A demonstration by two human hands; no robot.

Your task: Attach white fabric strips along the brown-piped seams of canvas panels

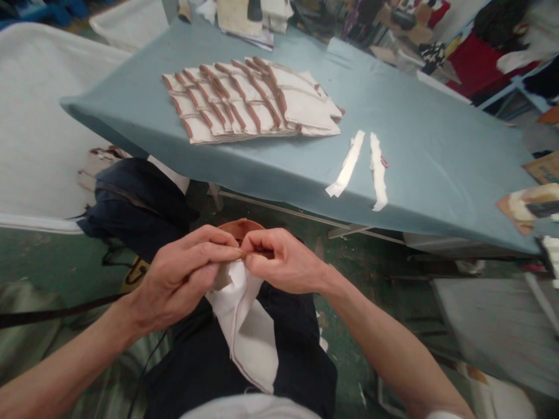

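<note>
A white sewn fabric piece (251, 331) with a brown edge hangs down in front of my dark trousers. My left hand (187, 267) pinches its upper edge between thumb and fingers. Right beside it, my right hand (279, 259) grips the same edge, and the fingertips of both hands meet. Some brown material (244, 227) shows just behind the fingers. The exact spot they pinch is hidden by the fingertips.
On the blue-covered table (288, 166) lie overlapping rows of white pieces with brown edges (236, 99). Two pale strips (349, 163) lie near its front edge. A dark blue bag (131, 201) rests at left below the table, beside a white-lined bin (52, 128).
</note>
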